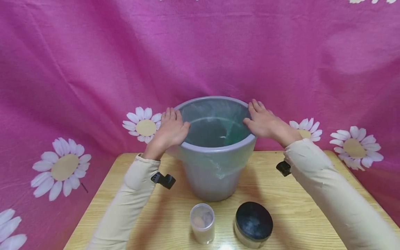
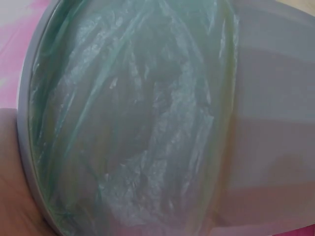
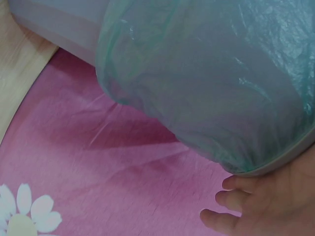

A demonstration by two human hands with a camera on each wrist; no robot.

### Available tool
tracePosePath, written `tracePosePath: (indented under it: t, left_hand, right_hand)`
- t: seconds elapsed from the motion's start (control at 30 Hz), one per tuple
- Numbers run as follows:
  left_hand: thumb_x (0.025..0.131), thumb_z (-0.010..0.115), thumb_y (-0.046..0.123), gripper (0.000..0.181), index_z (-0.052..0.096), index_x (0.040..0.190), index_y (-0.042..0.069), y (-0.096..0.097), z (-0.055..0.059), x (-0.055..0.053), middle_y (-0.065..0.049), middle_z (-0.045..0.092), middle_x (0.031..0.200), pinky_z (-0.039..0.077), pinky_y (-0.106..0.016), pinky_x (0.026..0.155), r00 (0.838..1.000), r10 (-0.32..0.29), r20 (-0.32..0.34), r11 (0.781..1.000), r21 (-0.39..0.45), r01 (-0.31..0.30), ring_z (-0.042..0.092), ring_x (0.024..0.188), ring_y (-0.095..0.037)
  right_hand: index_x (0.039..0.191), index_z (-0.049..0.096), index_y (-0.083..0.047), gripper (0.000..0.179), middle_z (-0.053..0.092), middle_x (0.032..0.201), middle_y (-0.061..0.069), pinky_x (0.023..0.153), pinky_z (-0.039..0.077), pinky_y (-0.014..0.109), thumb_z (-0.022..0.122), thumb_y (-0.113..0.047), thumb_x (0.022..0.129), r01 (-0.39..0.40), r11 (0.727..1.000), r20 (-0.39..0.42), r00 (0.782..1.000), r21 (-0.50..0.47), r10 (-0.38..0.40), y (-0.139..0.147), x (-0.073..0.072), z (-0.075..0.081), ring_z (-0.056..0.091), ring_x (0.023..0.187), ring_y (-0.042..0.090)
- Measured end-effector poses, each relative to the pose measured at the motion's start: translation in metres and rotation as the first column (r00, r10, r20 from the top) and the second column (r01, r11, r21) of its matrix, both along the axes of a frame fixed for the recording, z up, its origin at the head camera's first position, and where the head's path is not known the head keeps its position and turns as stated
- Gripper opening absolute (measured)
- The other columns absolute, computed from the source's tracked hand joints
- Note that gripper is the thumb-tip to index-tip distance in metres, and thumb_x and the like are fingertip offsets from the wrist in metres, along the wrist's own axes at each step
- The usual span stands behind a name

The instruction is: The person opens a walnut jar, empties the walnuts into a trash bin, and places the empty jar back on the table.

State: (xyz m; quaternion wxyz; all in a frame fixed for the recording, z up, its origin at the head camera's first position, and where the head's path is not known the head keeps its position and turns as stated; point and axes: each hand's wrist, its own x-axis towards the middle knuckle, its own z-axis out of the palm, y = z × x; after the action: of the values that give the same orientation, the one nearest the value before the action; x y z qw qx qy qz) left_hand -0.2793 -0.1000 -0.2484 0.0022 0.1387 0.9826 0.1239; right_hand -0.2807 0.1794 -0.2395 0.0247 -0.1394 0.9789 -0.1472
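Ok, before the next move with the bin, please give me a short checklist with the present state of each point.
1. Bin upright on the table: ok.
2. Green liner hanging outside, below the rim, at the front: ok.
3. Liner even all round: cannot tell, the bin's far outer side is hidden.
4. Left hand and right hand on the rim: ok.
5. Black lid on the jar: ok; tightness, cannot tell.

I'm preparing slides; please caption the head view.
Left hand and right hand on the rim of a plastic-lined bin, a cup and black-lidded jar in front.
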Motion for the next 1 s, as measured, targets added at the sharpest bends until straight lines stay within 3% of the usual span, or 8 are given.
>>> tracePosePath:
  t: [0.4,0.6,1.0]
  left_hand:
    - [0.103,0.020,0.035,0.066,0.006,0.150,-0.009,0.030,0.000,-0.001,-0.028,-0.001,0.157,-0.002,-0.043,0.117,1.000,0.020,0.014,1.000,0.007,-0.020,-0.004,0.146,-0.037]
    - [0.103,0.022,0.035,0.066,0.007,0.150,-0.009,0.027,0.001,-0.004,-0.026,0.000,0.158,-0.001,-0.042,0.118,0.999,0.048,0.009,0.998,0.037,-0.048,-0.004,0.146,-0.036]
    - [0.102,0.024,0.034,0.067,0.009,0.149,-0.011,0.024,0.000,-0.016,-0.027,0.001,0.157,-0.001,-0.043,0.118,1.000,0.029,-0.006,0.998,0.064,-0.029,-0.003,0.146,-0.037]
  right_hand:
    - [0.148,0.006,0.013,0.067,-0.002,0.154,0.034,0.110,0.006,0.065,0.033,-0.025,0.100,-0.014,1.000,-0.020,1.000,0.004,0.014,0.033,0.000,-0.002,-0.003,0.142,0.049]
    - [0.147,0.005,0.014,0.067,-0.002,0.153,0.035,0.113,0.006,0.060,0.034,-0.023,0.100,-0.031,0.999,-0.025,0.999,-0.030,0.030,0.029,-0.008,-0.003,-0.003,0.141,0.049]
    - [0.147,0.003,0.014,0.068,-0.002,0.154,0.034,0.115,0.002,0.055,0.033,-0.023,0.099,-0.029,0.996,-0.015,0.999,-0.081,0.028,0.027,-0.021,-0.004,-0.004,0.142,0.048]
